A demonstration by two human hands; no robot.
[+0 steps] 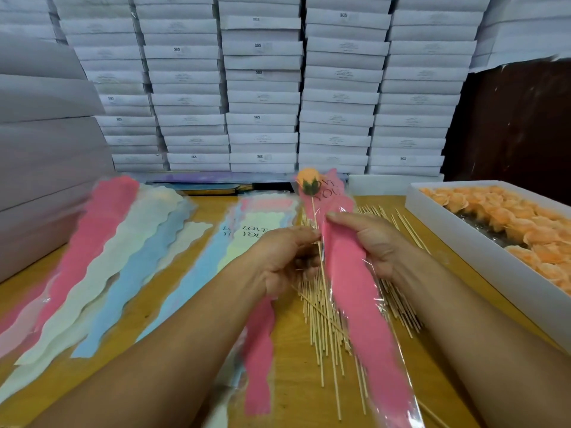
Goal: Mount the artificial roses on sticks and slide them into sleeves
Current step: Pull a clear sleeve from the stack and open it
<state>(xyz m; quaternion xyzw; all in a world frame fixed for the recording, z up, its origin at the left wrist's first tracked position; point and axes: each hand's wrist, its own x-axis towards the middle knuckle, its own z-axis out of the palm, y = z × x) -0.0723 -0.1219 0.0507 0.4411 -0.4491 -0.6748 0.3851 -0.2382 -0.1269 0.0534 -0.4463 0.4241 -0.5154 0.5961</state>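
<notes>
left hand (pixel 285 257): fingers curled in, pinching the thin stick (pixel 319 257) about halfway down its length, right beside the edge of the pink sleeve

right hand (pixel 372 242): wrapped around the pink sleeve (pixel 349 291) from the right side, thumb lying flat across the front, other fingers tucked behind it

rose (pixel 307 180): orange bloom with green leaves under it, sitting on top of the stick, up at the wide mouth of the sleeve where the "LOVE YOU" print is

stick vs sleeve: looks like the stick runs inside the clear front layer, but the plastic is glary and kinda blurry so I can't tell for sure how far in it is

sleeve position: held up off the table at a tilt, wide end away from the person, narrow tail pointing down toward the bottom right

spare sticks (pixel 327 329): loose pile spread on the wooden table (pixel 293 396), straight under both hands

flat sleeves (pixel 102 261): pink, cream and blue ones fanned out on the left, another stack with "LOVE YOU" print just left of the hands

tray of roses (pixel 500 220): white box on the right, packed with more orange blooms

background: wall of stacked white boxes (pixel 262 88) behind the table
</notes>
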